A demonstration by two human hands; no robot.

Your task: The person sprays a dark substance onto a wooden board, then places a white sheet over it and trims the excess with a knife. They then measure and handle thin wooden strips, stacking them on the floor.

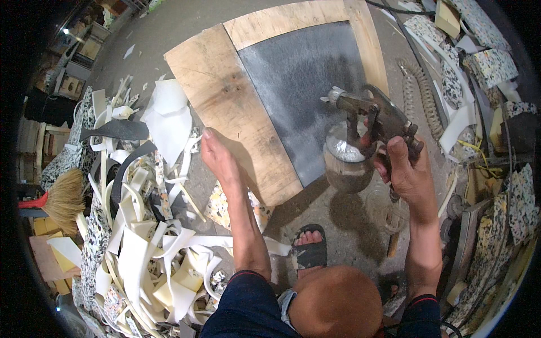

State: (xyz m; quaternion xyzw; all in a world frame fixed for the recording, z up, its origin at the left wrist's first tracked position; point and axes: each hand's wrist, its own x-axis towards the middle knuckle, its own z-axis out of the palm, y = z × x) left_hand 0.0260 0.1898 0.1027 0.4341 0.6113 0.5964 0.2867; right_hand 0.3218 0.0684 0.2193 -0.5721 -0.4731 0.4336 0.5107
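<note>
My right hand (pixel 407 169) is wrapped round the handle of a metal spray gun (pixel 377 112), its thumb on the back of the gun. A round, stained metal cup (pixel 345 169) hangs under the gun, and the nozzle points left over a dark grey sheet (pixel 298 73). Patches of the sheet look pale and hazy. It lies on a light plywood board (pixel 239 107), whose wood shows along the left, top and right. My left hand (pixel 218 155) is at the board's left edge, thumb side up. Its other fingers are mostly hidden, so whether it grips the edge is unclear.
White foam offcuts (pixel 141 253) heap up on the left, beside a straw broom (pixel 63 201). Speckled foam pieces (pixel 491 66) and a coiled hose (pixel 420 96) lie at the right. My sandalled foot (pixel 309 248) stands on the floor below the board.
</note>
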